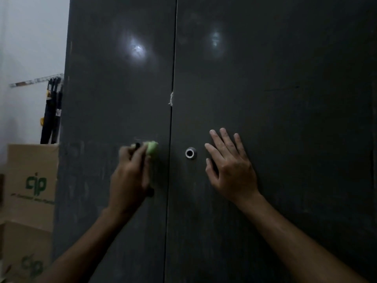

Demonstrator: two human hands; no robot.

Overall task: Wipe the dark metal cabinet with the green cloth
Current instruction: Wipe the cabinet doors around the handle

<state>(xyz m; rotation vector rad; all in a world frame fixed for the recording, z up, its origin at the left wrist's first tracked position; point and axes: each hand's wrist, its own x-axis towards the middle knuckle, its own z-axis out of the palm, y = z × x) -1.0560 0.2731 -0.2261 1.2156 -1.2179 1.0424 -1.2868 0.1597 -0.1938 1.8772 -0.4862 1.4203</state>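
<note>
A pale wall [30, 37] and stacked cardboard boxes [30, 180] sit left of the dark metal cabinet [285, 119]. My left hand [130, 176] grips the bunched green cloth [152, 147] against the left door [114, 99]. Past the round silver lock [190, 153], my right hand [230, 168] lies flat, fingers spread, on the right door [295, 68].

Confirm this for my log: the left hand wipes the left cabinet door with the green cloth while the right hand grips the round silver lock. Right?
Not quite. In the head view the right hand lies flat on the right door, fingers straight, beside the round silver lock, not gripping it. The left hand does hold the green cloth against the left door of the cabinet.
</note>
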